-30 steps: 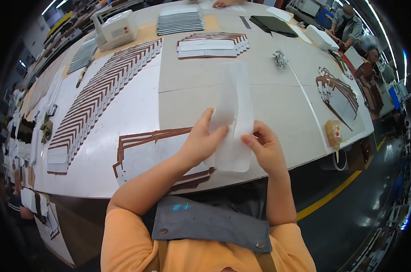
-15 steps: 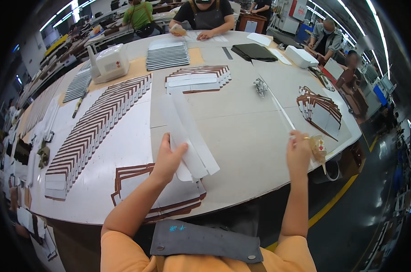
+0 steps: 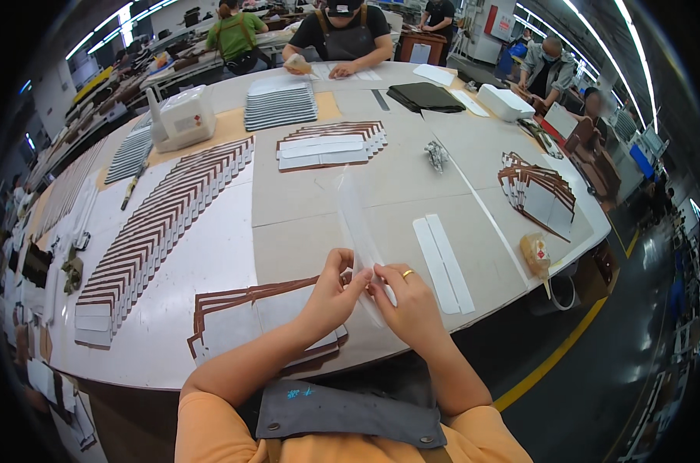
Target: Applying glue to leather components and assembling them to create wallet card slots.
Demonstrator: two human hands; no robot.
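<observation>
Close together over the near middle of the table, my left hand (image 3: 333,297) and my right hand (image 3: 410,305) are closed on a long, translucent white strip (image 3: 355,212). It bends and rises away from my fingers toward the far side. A ring shows on my right hand. To the right of that hand, two narrow white strips (image 3: 444,264) lie side by side on the table. Under and beside my left forearm is a fanned stack of large white panels with brown edges (image 3: 245,320). A squeeze bottle of yellowish liquid (image 3: 535,255) lies at the table's right edge.
Brown-edged white pieces (image 3: 164,224) overlap in a long row at left; smaller stacks sit at the middle (image 3: 323,150) and right (image 3: 539,197). Crumpled foil (image 3: 436,157), a white jug (image 3: 184,119) and a dark folded sheet (image 3: 428,97) stand farther back. A co-worker (image 3: 342,38) works across the table.
My right hand has come left from near the squeeze bottle to join my left hand on the translucent strip. The narrow white strips, previously at my left hand, now lie on the table.
</observation>
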